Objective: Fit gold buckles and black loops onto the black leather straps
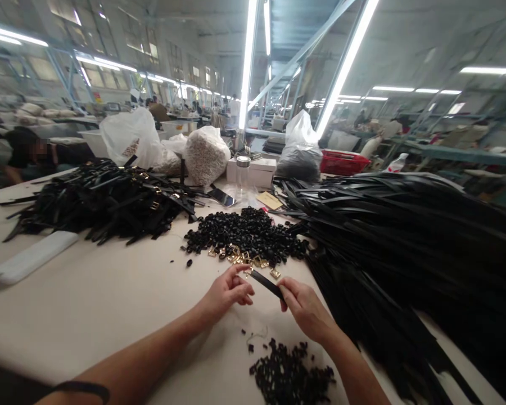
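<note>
My right hand (306,306) grips a flat black strap (266,282) between thumb and fingers. The strap slants up and left from that hand. A small gold buckle (249,271) shows at its far end. My left hand (230,289) is beside that end, its index fingertip at the buckle, the thumb and other fingers apart and loosely bent. Just beyond both hands lie several loose gold buckles (240,256), one of them a single gold buckle (275,273) near my right hand. Behind them is a heap of small black loops (244,230).
Straps with buckles form a pile (109,197) at left; long black straps (396,225) cover the right side. Small black scraps (290,371) lie near me. A white bar-shaped object (36,256), phone (222,196), glass jar (243,174), filled bags (206,154) and red basket (343,162) stand around.
</note>
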A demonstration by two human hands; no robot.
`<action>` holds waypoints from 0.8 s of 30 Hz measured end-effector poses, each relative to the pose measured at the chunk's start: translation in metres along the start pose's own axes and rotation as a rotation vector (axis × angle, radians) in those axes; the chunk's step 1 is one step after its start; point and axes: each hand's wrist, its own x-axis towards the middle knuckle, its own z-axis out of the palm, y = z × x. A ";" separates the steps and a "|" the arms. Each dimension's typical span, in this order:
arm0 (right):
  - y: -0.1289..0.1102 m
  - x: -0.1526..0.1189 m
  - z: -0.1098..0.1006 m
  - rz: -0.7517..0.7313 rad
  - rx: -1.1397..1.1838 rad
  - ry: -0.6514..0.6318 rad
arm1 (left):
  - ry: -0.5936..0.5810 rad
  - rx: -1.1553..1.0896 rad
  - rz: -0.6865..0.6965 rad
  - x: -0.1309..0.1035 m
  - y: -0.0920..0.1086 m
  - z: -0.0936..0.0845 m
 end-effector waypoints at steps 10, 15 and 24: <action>0.000 0.001 0.014 -0.065 0.029 -0.061 | 0.031 -0.048 -0.163 -0.006 0.013 0.007; -0.003 0.000 0.020 -0.176 0.007 0.085 | 0.009 -0.123 -0.197 -0.008 0.011 0.004; -0.008 0.001 0.023 -0.179 0.072 0.118 | 0.009 -0.195 -0.166 -0.009 0.011 0.004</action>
